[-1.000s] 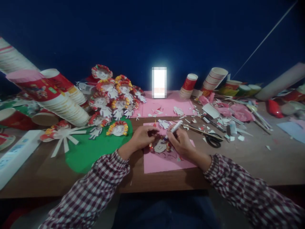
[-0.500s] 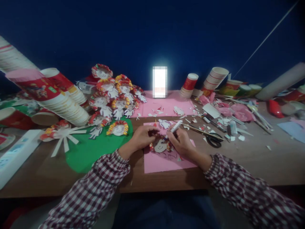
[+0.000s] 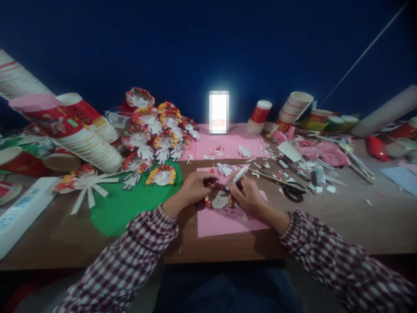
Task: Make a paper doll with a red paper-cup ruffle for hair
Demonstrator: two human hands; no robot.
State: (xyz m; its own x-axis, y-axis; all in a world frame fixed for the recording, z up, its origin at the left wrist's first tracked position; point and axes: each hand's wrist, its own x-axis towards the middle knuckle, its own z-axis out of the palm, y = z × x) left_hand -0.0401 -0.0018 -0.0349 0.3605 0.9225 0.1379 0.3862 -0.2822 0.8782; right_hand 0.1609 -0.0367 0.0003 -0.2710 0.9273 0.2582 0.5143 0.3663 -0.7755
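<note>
some scraps (image 3: 319, 189), scissors (image 3: 291, 187) — near right hand (image 3: 249, 192)

White marker (image 3: 240, 174) in right fingers (image 3: 237, 192) over paper face (image 3: 219, 201)

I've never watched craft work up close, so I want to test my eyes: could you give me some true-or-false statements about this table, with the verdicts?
1. The right hand holds a white pen. True.
2. The left hand holds the scissors. False: the scissors lie on the table, to the right of the right hand.
3. A pink sheet lies beneath the paper face between the hands. True.
4. The green sheet is to the right of the pink sheet. False: it lies to the left.
5. Both sleeves are checked. True.
</note>
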